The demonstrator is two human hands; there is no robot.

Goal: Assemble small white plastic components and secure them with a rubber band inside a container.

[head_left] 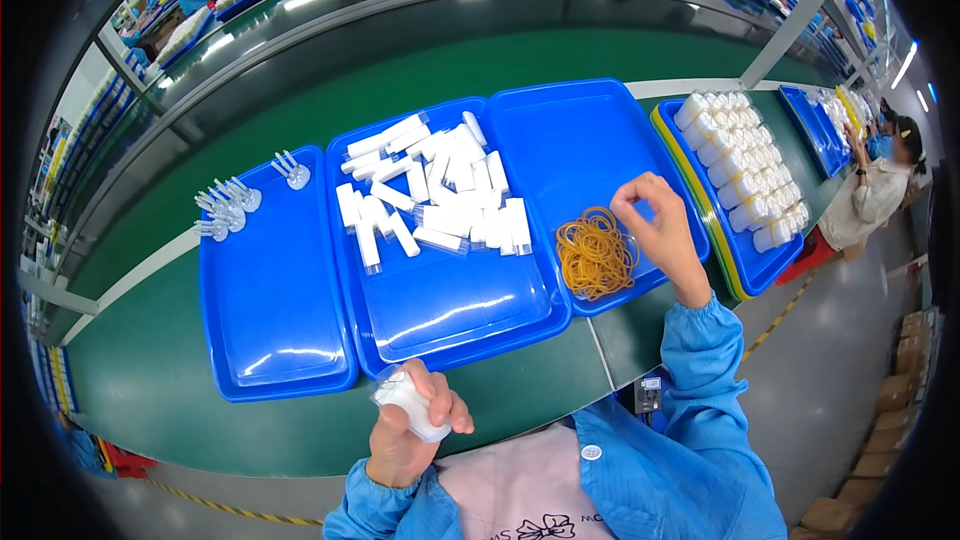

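Holding white bundle [403, 397], left hand [402, 450] curled snug; right hand [664, 232] half-curled near rubber bands [593, 258], pinch unclear; steady wrist seemed key.

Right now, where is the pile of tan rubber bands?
In the head view, the rubber bands lie right of centre, in the near end of a blue tray, beside the right hand.

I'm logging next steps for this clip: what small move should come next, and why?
Probably lower the right hand to the rubber bands and take one, unless its fingers hold one, which I cannot make out. That hand hovers beside the loose pile, while the left hand grips a white bundle on which I see no band.
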